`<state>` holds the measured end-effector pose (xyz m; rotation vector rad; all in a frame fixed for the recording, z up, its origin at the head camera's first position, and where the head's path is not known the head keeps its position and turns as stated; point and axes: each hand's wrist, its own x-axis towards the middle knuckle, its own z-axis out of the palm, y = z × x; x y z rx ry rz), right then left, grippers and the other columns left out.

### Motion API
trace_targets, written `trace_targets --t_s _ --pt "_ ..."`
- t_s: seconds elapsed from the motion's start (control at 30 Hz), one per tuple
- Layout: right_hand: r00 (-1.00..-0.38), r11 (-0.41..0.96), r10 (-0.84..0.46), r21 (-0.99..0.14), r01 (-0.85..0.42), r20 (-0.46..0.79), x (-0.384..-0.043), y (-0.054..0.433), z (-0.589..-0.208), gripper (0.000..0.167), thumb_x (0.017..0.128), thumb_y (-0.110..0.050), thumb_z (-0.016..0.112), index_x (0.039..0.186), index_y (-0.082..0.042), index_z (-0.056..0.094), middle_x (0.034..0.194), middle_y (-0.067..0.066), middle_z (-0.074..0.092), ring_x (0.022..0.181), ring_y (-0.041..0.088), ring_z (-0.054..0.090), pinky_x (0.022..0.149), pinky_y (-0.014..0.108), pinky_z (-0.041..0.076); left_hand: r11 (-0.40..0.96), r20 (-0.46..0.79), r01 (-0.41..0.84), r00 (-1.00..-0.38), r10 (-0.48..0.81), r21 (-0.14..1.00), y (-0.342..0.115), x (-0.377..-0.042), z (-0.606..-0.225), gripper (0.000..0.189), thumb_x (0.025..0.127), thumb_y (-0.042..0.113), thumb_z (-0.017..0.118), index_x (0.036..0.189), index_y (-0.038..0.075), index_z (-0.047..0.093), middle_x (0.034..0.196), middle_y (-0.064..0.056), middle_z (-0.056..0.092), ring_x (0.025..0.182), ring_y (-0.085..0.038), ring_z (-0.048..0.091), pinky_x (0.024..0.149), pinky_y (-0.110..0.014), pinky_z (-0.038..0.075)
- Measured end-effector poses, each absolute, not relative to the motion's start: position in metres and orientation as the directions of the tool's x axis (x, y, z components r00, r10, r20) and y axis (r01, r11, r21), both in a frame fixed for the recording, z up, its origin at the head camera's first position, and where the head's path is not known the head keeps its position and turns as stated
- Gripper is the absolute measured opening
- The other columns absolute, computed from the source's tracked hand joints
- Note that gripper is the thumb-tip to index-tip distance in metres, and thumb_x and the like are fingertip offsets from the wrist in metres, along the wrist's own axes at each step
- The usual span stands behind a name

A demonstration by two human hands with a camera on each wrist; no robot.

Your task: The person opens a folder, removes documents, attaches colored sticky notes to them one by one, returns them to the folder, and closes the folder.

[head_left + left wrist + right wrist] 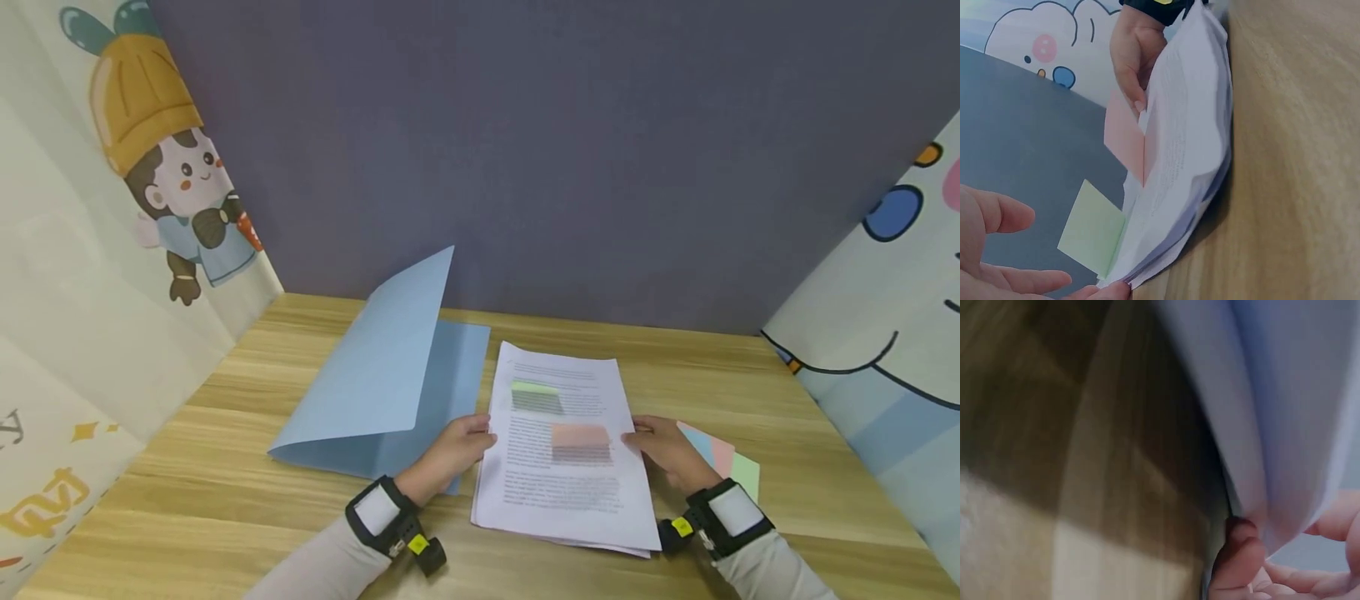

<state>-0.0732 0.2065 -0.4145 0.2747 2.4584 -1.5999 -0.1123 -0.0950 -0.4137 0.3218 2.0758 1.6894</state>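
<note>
A stack of printed papers (555, 508) lies between both hands over the table. The top sheet bears a green sticky note (536, 397) and a pink sticky note (581, 442); both notes stand up from the page in the left wrist view. My left hand (453, 450) holds the stack's left edge by the fingertips, with other fingers spread apart from the paper in its wrist view. At the right edge, my right hand (670, 447) pinches the sheets, thumb and fingers on opposite sides. The sheets bow and part slightly along their edges in the right wrist view.
A blue folder (375, 367) stands half open to the left of the papers. Pads of blue, pink and green sticky notes (722, 458) lie beyond the right hand. A dark partition (555, 167) borders the back of the wooden table (217, 483).
</note>
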Motion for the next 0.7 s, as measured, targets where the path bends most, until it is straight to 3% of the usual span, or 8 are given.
trace_targets --t_s 0.2,0.37,0.5,0.6,0.63,0.7 --pt "-0.954 0.363 0.048 -0.885 0.292 -0.295 -0.074 0.209 -0.415 0.043 0.091 -0.006 0.042 0.127 0.016 0.034 0.096 0.014 0.063 0.075 0.014 0.061 0.065 0.029 0.050 0.236 -0.174 -0.077 -0.890 0.422 0.969 -0.102 -0.115 -0.410 0.048 0.089 0.011 0.045 0.129 -0.013 0.033 0.131 -0.031 0.037 0.120 -0.040 0.040 0.093 -0.045 0.041" --pt "-0.949 0.336 0.047 -0.890 0.309 -0.311 -0.074 0.208 -0.415 0.043 0.091 -0.005 0.042 0.128 0.016 0.033 0.094 0.013 0.064 0.074 0.015 0.061 0.063 0.030 0.051 0.293 -0.129 -0.028 -0.935 0.331 0.956 -0.113 -0.125 -0.404 0.050 0.086 0.010 0.048 0.129 -0.013 0.035 0.131 -0.029 0.039 0.120 -0.040 0.039 0.097 -0.047 0.036" --pt "-0.940 0.324 0.058 -0.884 0.337 -0.337 -0.074 0.208 -0.413 0.045 0.091 -0.007 0.043 0.129 0.014 0.031 0.088 0.008 0.065 0.071 0.014 0.062 0.060 0.030 0.052 0.369 0.040 0.146 -0.959 0.280 0.918 -0.130 -0.146 -0.420 0.051 0.085 0.016 0.052 0.128 -0.009 0.039 0.129 -0.026 0.043 0.117 -0.039 0.043 0.094 -0.045 0.040" --pt "-0.933 0.311 0.068 -0.881 0.357 -0.354 -0.074 0.208 -0.412 0.046 0.091 -0.008 0.044 0.130 0.012 0.030 0.082 0.004 0.065 0.068 0.013 0.062 0.057 0.029 0.051 0.434 0.256 0.365 -0.922 0.290 0.824 -0.151 -0.171 -0.454 0.054 0.088 0.028 0.051 0.132 -0.001 0.037 0.133 -0.019 0.041 0.121 -0.029 0.042 0.093 -0.035 0.042" --pt "-0.933 0.312 0.064 -0.881 0.356 -0.355 -0.074 0.208 -0.412 0.047 0.091 -0.008 0.044 0.131 0.012 0.029 0.081 0.004 0.065 0.066 0.013 0.062 0.056 0.028 0.051 0.370 0.212 0.342 -0.913 0.349 0.864 -0.159 -0.171 -0.453 0.051 0.089 0.025 0.049 0.133 0.004 0.037 0.137 -0.011 0.038 0.128 -0.024 0.034 0.100 -0.032 0.035" --pt "-0.932 0.302 0.063 -0.883 0.359 -0.358 -0.074 0.208 -0.411 0.047 0.091 -0.008 0.044 0.131 0.011 0.029 0.078 0.002 0.065 0.064 0.013 0.062 0.055 0.027 0.051 0.440 0.242 0.357 -0.924 0.297 0.824 -0.168 -0.167 -0.445 0.050 0.089 0.025 0.049 0.132 0.003 0.036 0.133 -0.011 0.037 0.127 -0.022 0.033 0.102 -0.034 0.031"
